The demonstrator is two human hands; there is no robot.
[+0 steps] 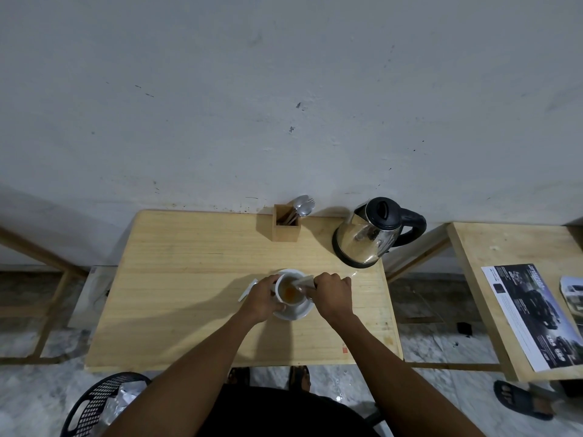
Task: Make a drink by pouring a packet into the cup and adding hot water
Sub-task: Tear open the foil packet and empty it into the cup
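A white cup [291, 290] stands on a white saucer [299, 312] near the middle of the wooden table [195, 279]. Brownish powder or liquid lies in the cup's bottom. My left hand [263, 299] wraps the cup's left side. My right hand [332, 293] holds a pale packet [303, 281] tilted with its end over the cup's mouth. A steel electric kettle [369, 236] with a black lid and handle stands at the table's back right, apart from both hands.
A wooden holder [285, 227] with spoons stands at the back edge against the wall. A white scrap [247, 291] lies left of the cup. A second table [517, 279] with printed sheets is to the right. A black mesh bin [101, 405] sits at lower left.
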